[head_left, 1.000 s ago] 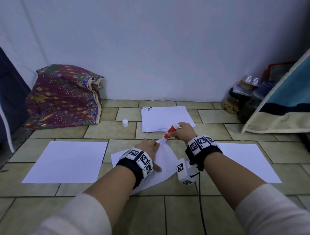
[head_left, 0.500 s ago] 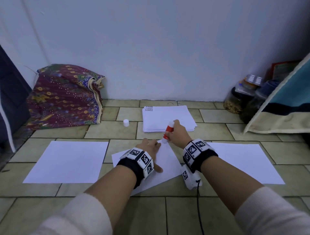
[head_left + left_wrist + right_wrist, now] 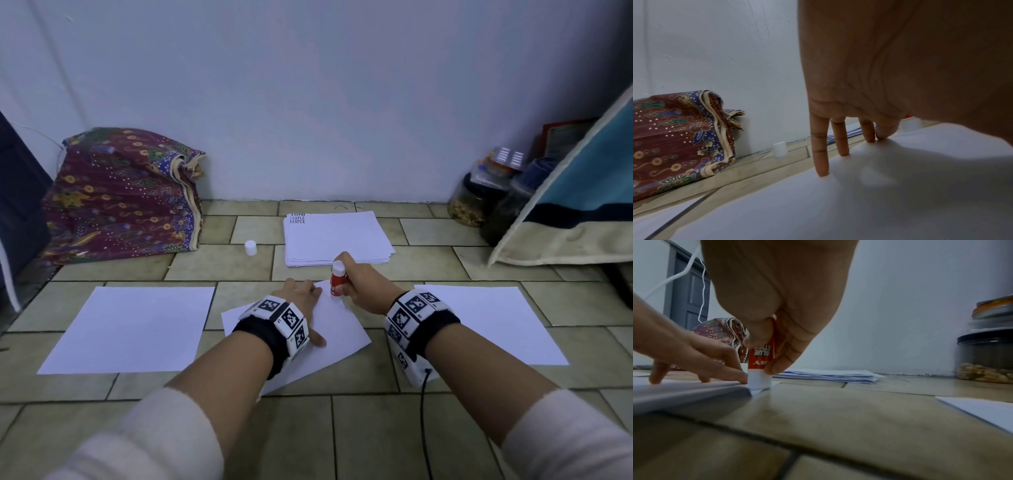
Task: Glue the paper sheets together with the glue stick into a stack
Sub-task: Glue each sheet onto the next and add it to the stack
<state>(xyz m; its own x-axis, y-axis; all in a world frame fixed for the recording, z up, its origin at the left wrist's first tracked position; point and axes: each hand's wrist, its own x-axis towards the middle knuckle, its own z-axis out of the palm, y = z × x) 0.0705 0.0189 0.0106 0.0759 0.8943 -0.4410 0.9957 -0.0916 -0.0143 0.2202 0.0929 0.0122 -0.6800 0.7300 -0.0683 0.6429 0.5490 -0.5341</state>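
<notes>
Three loose sheets and one paper stack (image 3: pixel 337 238) lie on the floor. The left hand (image 3: pixel 298 298) presses flat the middle sheet (image 3: pixel 337 330); the right hand (image 3: pixel 359 286) grips one glue stick (image 3: pixel 337 279) at its far corner.

Glue stick (image 3: pixel 761 353), red body with white lettering, held nozzle-down so the print reads upside down: "GLUE" clear, a second line beneath it that looks like "STICK" but is partly covered by a thumb, and a brand mark below of which only some letters show, not readable.

Paper pile (image 3: pixel 337 238) by the wall: black print at the top sheet's far left corner, "SAMPLE" twice, with a further line above it too small to read.

Wrist bands (image 3: pixel 286 317): black-and-white square marker codes, no text.
</notes>
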